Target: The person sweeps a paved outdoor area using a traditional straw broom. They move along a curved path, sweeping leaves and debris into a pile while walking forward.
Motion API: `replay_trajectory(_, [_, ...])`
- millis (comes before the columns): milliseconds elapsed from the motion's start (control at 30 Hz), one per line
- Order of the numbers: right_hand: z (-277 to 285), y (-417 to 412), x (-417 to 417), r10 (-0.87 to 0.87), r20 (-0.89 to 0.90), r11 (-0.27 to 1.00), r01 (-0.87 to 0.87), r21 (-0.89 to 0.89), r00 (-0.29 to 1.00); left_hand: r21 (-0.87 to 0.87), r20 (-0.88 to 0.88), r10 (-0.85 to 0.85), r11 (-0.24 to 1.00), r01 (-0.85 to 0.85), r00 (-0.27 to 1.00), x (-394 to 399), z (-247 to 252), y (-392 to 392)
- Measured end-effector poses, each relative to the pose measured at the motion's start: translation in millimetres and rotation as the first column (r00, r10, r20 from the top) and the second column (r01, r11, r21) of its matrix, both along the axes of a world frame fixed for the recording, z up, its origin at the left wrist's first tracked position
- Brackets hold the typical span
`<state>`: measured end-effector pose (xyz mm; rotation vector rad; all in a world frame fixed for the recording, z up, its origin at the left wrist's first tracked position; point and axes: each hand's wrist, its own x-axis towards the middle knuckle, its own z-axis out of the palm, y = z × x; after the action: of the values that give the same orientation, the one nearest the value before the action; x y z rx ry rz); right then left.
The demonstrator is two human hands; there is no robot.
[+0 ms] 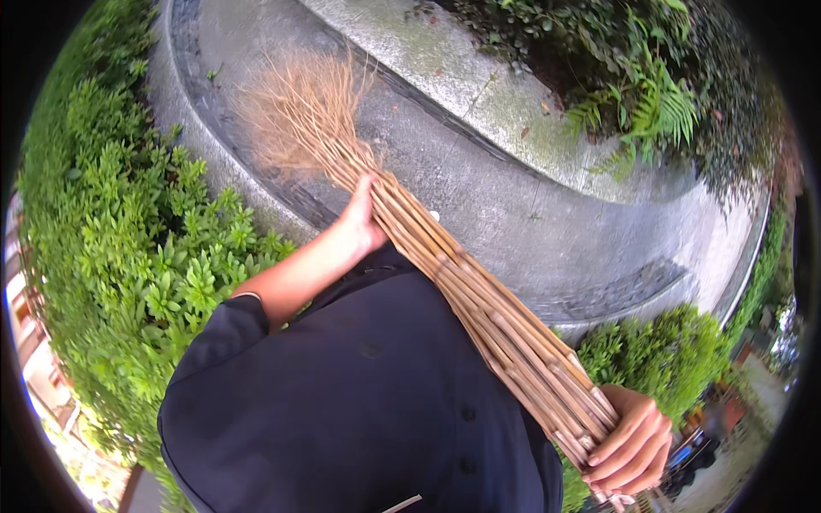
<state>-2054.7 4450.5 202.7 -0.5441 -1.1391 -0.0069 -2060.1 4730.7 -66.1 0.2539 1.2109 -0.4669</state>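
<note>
A long bundle of thin bamboo stalks [494,314] slants across the front of my dark shirt [359,385]. Its fine, dry twigs [314,109] fan out at the upper left over the pavement. My left hand [362,218] grips the bundle just below where the twigs spread, thumb on top and the other fingers mostly hidden behind the stalks. At the lower right, my right hand [628,442] wraps around the thick cut ends, with several fingers folded over them. No binding shows plainly on the stalks.
A curved grey concrete path [500,211] with dark edge strips runs ahead. Leafy green hedge [128,256] borders it on the left, and another shrub [660,359] grows at right. Ferns [660,115] overhang the far kerb. Blurred objects [699,442] lie beyond my right hand.
</note>
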Motion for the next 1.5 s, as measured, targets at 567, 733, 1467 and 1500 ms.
replay_trajectory(567, [-124,29,142,0.369,0.137,0.861,-0.282,-0.423,0.919,-0.060,0.369,0.637,0.743,-0.666,0.677,80,-127,-84])
replay_trajectory(733, [-131,-19,156,0.280,-0.043,0.926,-0.282,-0.251,0.959,0.032,0.411,0.722,0.599,-0.800,0.557,82,-112,-140])
replay_trajectory(1467, [-83,-389,0,0.003,-0.173,0.900,-0.078,-0.429,0.985,0.028,0.333,0.598,0.767,-0.641,0.729,-40,-68,-531])
replay_trajectory(1500, [-75,-402,-8,-0.011,-0.204,0.896,-0.081,-0.436,0.979,0.038,0.313,0.590,0.775,-0.631,0.744,-47,-60,-548])
